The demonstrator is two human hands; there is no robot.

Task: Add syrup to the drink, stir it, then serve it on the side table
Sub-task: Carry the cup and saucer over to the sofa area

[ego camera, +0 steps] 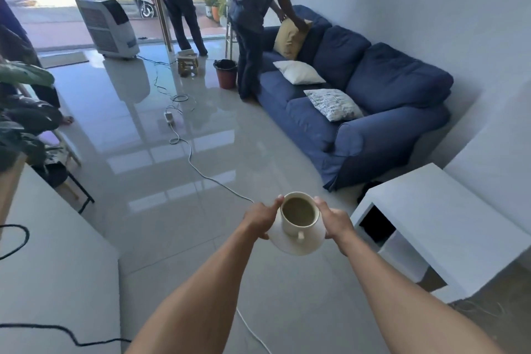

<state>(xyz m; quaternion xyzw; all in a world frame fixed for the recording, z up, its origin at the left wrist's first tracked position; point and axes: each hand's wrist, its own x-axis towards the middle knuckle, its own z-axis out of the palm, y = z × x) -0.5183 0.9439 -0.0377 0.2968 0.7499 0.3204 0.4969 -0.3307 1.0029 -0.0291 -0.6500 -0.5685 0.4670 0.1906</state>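
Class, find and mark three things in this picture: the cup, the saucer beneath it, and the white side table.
cup (pixel 298 227), head view, front wall below the rim
saucer (pixel 296 247), head view, near edge under the handle
white side table (pixel 439 218), head view, bare top

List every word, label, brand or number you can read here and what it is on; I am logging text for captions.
No text can be read.
cup and saucer: plain, no print.
side table: plain white.
air cooler: a small panel low on its front, too blurred to read.
patterned cushion: a pattern only, no letters.
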